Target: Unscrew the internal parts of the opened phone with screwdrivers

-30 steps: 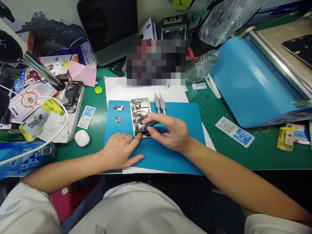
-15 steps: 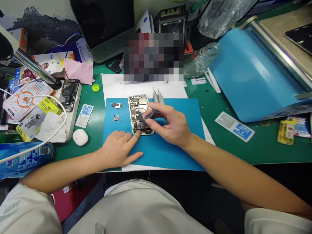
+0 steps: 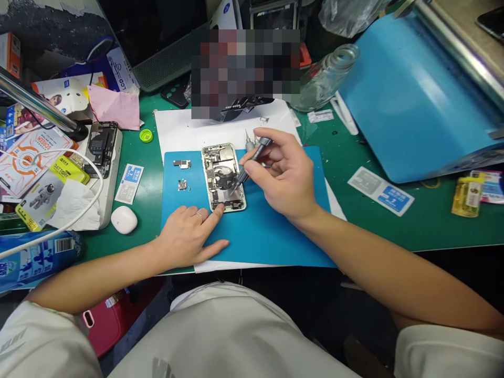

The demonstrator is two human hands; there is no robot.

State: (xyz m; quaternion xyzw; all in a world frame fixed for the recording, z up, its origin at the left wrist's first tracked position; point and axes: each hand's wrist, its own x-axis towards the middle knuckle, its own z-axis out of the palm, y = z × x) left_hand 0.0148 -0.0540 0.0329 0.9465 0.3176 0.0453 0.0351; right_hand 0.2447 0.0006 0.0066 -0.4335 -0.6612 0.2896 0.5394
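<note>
An opened phone [image 3: 222,177] with its insides showing lies on a blue mat [image 3: 271,231]. My left hand [image 3: 191,236] rests flat on the mat, fingers spread, its forefinger touching the phone's near corner. My right hand [image 3: 285,176] pinches a dark screwdriver [image 3: 252,163] whose tip points down at the phone's right side. Two small metal parts [image 3: 181,174] lie on the mat left of the phone. Two more grey screwdrivers [image 3: 249,140] lie behind my right hand.
A second opened phone [image 3: 98,147] sits on a white tray at the left, near a white earbud case [image 3: 123,219] and a white cable. A big blue film roll [image 3: 409,100] fills the right. A glass jar [image 3: 325,79], leaflets and boxes crowd the back.
My right hand has lifted away from the phone's lower end and moved up and to the right, tilting the screwdriver. The view has shifted downward. My left hand stays put.
</note>
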